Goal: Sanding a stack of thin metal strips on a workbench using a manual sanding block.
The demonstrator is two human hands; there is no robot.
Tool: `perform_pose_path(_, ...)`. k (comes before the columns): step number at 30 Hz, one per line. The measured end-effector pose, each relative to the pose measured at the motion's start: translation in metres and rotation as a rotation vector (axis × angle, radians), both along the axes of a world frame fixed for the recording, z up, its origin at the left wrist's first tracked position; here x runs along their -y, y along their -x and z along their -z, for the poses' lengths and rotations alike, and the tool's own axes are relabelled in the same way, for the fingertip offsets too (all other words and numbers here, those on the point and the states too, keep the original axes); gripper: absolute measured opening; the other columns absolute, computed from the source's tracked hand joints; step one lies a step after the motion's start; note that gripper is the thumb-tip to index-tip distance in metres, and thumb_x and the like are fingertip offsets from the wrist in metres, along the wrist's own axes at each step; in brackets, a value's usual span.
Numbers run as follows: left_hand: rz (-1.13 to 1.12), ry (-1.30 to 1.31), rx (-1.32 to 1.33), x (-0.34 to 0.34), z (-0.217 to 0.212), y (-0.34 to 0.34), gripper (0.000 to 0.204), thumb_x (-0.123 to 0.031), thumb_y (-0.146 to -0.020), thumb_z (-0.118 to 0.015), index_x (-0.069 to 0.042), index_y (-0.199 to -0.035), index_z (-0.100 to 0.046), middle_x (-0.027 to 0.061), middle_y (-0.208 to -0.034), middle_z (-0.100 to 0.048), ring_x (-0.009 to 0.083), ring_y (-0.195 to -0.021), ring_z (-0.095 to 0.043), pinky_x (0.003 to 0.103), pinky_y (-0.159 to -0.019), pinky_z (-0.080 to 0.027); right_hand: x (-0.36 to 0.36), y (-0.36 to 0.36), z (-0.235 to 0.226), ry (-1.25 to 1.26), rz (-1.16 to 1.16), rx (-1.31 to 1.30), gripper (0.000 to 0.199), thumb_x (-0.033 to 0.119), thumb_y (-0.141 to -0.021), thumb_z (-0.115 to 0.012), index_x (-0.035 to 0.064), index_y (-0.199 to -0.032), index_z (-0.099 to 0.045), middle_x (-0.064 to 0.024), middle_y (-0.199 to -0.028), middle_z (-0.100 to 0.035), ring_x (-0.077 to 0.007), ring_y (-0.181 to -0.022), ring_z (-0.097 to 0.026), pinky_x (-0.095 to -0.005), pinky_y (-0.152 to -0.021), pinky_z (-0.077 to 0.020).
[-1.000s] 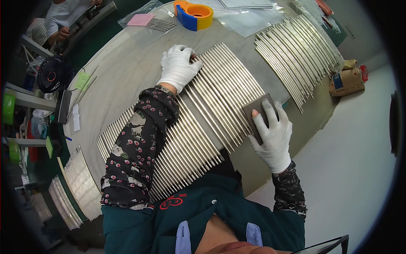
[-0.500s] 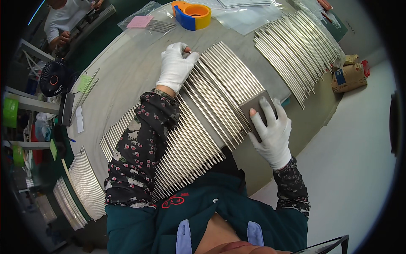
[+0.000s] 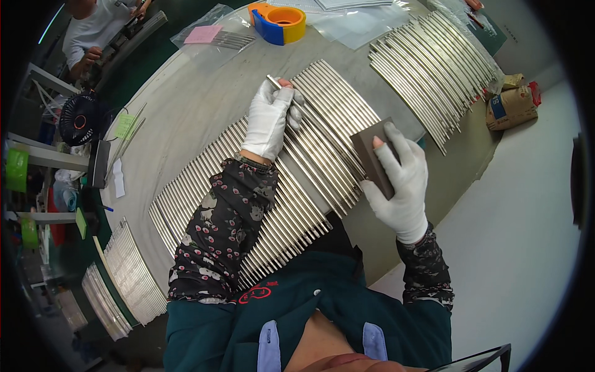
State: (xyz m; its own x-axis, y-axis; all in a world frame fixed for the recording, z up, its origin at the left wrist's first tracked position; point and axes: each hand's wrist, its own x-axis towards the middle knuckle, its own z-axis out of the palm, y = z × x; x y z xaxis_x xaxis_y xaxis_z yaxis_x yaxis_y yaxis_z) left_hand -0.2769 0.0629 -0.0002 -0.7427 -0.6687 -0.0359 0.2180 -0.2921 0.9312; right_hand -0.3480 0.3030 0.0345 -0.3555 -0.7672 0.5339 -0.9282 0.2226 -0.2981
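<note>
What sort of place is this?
Probably a factory workroom: rows of metal rods lie across a table, the gloved right hand holds a dark block, and another person is busy beyond it.

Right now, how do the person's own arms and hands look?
The left hand and right hand wear white gloves, one fingertip bare on each. The forearm sleeves are black and patterned; the left has pink spots and pale figures. Above, the garment is dark green.

Two white-gloved hands [image 3: 268, 124] are showing. Slender silver metal rods [image 3: 342, 93] are numbering in the dozens, too many to count exactly. One flat brown rectangular block [image 3: 367, 149], one orange-blue-yellow tape dispenser [image 3: 269, 28], one round black fan [image 3: 79, 118] and one pink paper slip [image 3: 203, 34] are appearing.
</note>
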Motion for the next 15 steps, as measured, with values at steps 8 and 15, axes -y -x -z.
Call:
perform_pose_path(8,0.039,0.013,-0.036,0.002,0.007,0.0,0.012,-0.016,-0.1,-0.052,-0.008,-0.109,-0.049,0.0064,-0.084,-0.061,0.0093,-0.056,-0.053,0.022,-0.045,-0.043,0.019,0.011,-0.001,-0.138,0.104,-0.195,0.049,0.02,-0.07,-0.067,0.0078,-0.117,-0.062,-0.0157,-0.131,-0.053,-0.0373,-0.103,-0.052,-0.0439,-0.075,-0.0475)
perform_pose_path(15,0.015,0.01,-0.017,0.002,0.007,-0.001,0.011,-0.015,-0.1,-0.051,-0.008,-0.109,-0.049,0.0065,-0.084,-0.061,0.0095,-0.056,-0.054,0.021,-0.046,-0.043,0.026,0.013,-0.008,-0.193,0.264,-0.227,0.048,0.023,-0.072,-0.066,0.0115,-0.118,-0.062,-0.0145,-0.13,-0.054,-0.0361,-0.103,-0.052,-0.0428,-0.074,-0.0465)
